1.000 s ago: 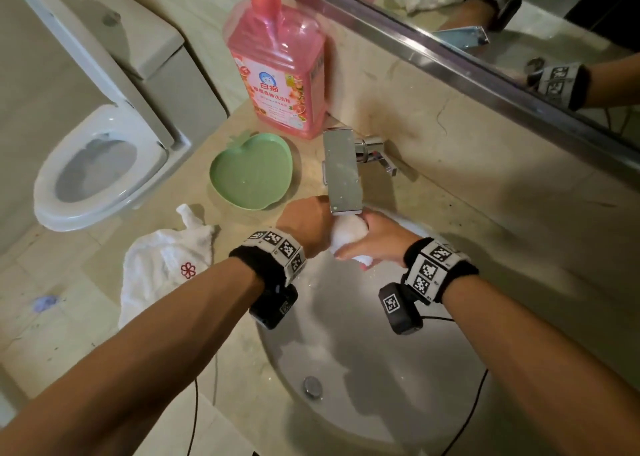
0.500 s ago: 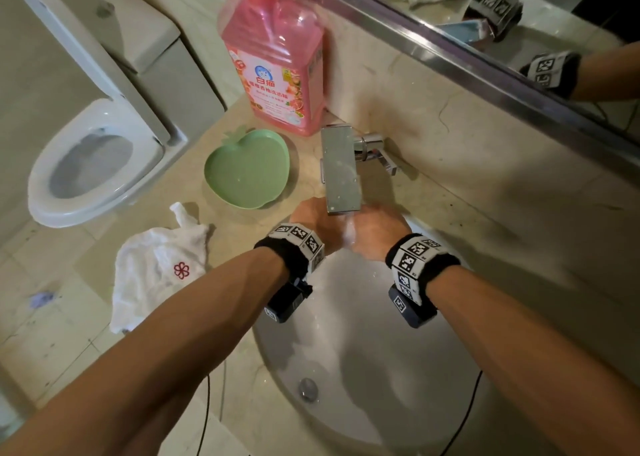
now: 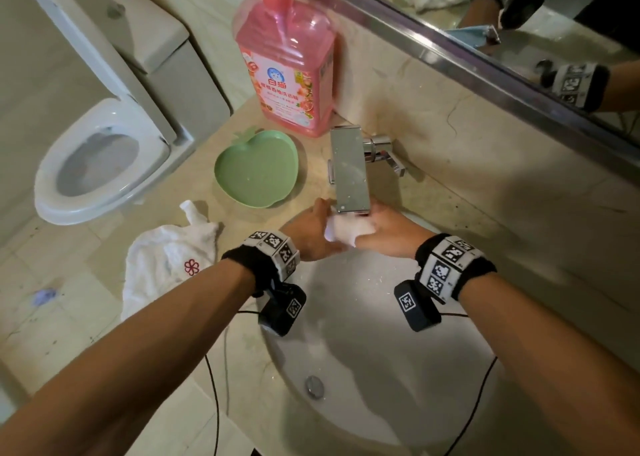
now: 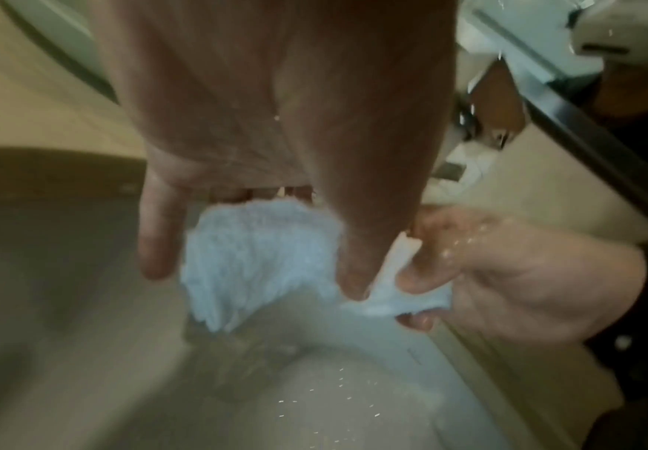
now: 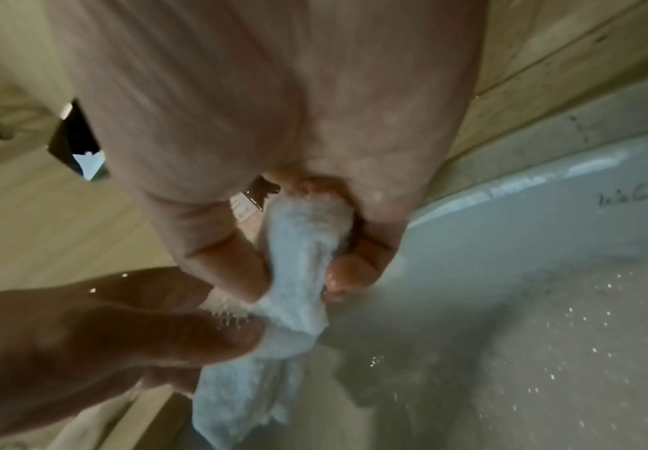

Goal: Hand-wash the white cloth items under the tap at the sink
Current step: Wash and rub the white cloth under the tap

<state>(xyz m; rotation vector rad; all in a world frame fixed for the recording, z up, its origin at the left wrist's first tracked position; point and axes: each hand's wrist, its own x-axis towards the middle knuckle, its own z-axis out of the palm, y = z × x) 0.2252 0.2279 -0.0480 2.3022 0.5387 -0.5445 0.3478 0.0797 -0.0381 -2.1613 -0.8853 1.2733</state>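
White cloth (image 3: 349, 232) between 2 hands (image 3: 349, 230)

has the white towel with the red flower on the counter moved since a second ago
No. The flower towel lies in the same spot left of the sink and below the green apple dish; only the camera shifted.

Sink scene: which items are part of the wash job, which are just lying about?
In the job:
- small cloth, held by left hand and right hand
- tap
- sink
- flower cloth, waiting on the counter

Lying about:
- green dish
- pink bottle
- toilet
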